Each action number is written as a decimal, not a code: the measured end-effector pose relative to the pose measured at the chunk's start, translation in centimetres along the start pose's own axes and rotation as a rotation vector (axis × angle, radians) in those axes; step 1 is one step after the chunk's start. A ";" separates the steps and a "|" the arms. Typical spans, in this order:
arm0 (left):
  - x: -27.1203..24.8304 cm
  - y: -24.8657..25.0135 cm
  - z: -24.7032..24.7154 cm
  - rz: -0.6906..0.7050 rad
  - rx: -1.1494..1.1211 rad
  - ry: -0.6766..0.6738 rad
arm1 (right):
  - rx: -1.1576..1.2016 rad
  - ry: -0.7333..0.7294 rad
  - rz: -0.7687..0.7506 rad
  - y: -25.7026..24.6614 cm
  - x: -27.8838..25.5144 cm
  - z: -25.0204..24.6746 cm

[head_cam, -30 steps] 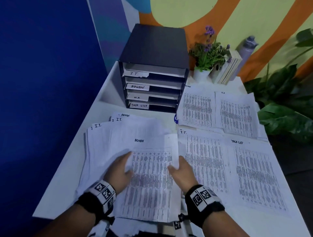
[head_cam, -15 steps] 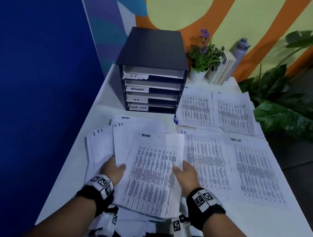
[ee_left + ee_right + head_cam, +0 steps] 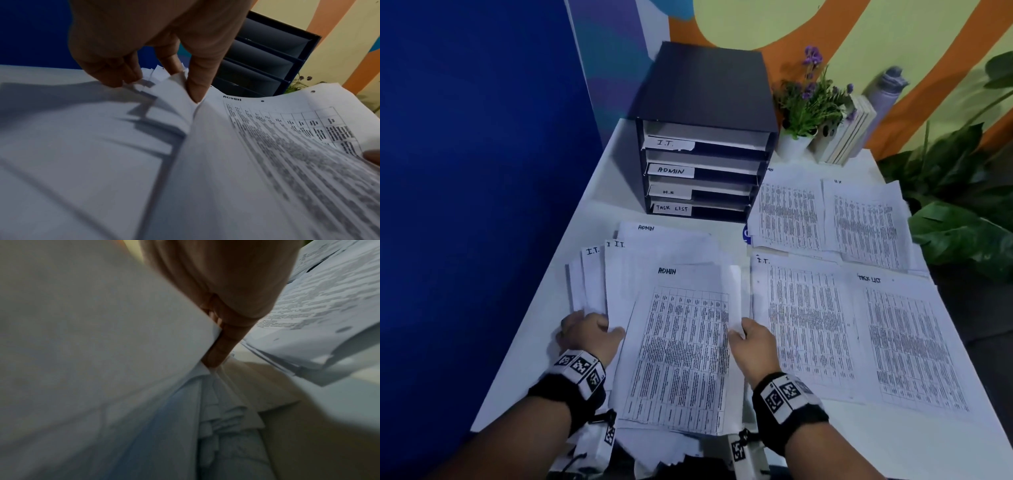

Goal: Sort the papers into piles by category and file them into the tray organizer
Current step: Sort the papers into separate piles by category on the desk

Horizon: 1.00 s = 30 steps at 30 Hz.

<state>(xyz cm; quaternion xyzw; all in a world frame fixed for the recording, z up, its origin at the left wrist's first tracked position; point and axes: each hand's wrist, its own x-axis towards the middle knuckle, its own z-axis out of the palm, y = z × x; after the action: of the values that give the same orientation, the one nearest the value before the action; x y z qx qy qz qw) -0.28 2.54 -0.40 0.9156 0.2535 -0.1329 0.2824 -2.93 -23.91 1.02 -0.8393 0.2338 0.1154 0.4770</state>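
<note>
Two grips: both on the unsorted stack at the near left of the bench (image 3: 893, 455).
Right hand (image 3: 753, 342): fingers curled, pinching the right edge of the top ADMIN sheet (image 3: 681, 349); thumb above the paper, fingers beneath, per the right wrist view.
Left hand (image 3: 589, 334): fingers curled over the left edge of the unsorted stack (image 3: 619, 291); thumb pressed into a fold of paper at the sheet's left margin, per the left wrist view.
Sheet position: between the two hands, raised slightly off the stack, heading toward the tray organizer (image 3: 705, 137).
Stack remainder: several sheets fanned beneath, with I.T. and ADMIN headings showing.
Sorted piles: four, right of the stack. Near row: I.T. pile (image 3: 801, 325), TASK LIST pile (image 3: 907, 342). Far row: ADMIN pile (image 3: 787, 216), heading half hidden; H.R pile (image 3: 866, 229).
Organizer: four labelled trays, I.T., ADMIN, H.R, TASK LIST; whether any hold filed papers cannot be told.
Progress (judgement): sorting partly done; filing apparently not begun.
Remaining: ADMIN sheet to far ADMIN pile, rest of stack, then filing.
</note>
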 end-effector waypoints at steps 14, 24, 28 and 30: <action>-1.2 1.6 1.2 0.278 -0.248 0.059 | 0.049 -0.085 0.115 2.3 0.8 -0.5; -2.9 7.0 -0.7 0.329 -0.375 -0.033 | 0.032 0.187 -0.045 0.3 2.2 -6.6; -3.9 10.0 -1.1 0.397 -0.467 -0.072 | 0.117 0.234 -0.125 -1.0 3.3 -8.5; -4.3 11.1 -0.5 0.408 -0.500 -0.085 | 0.215 0.188 -0.138 -1.6 3.5 -8.7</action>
<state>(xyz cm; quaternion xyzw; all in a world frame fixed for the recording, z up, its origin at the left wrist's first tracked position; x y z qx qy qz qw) 2.19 -6.71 6.67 0.8433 0.0777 -0.0454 0.5298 0.65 -31.64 5.33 -0.8046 0.2300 -0.0224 0.5470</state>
